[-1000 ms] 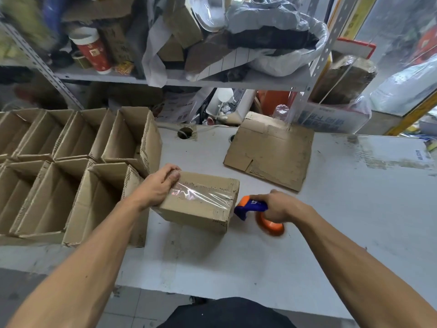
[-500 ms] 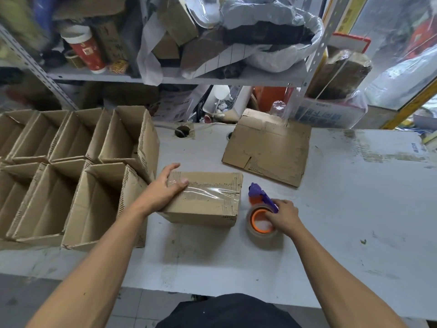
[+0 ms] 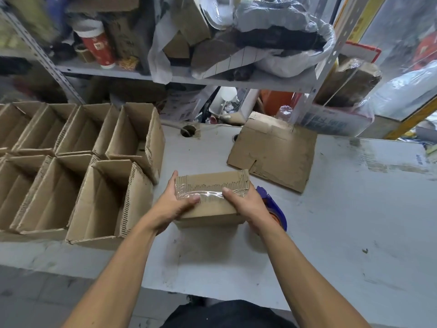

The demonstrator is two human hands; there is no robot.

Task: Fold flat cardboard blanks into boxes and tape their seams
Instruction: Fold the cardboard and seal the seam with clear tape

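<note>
At the centre of the white surface point(image 3: 331, 209), the taped box point(image 3: 212, 197) is held between both hands. Clear tape point(image 3: 208, 194) runs along its top seam. The left hand point(image 3: 173, 204) grips the left end, thumb on the tape; the right hand point(image 3: 248, 204) grips the right end, thumb likewise on top. Just beside the right hand lies the blue tape dispenser point(image 3: 275, 207), partly hidden by the wrist. Behind the box, a flat cardboard blank point(image 3: 274, 152) lies on the surface. To the left, open boxes point(image 3: 104, 195) stand in rows.
</note>
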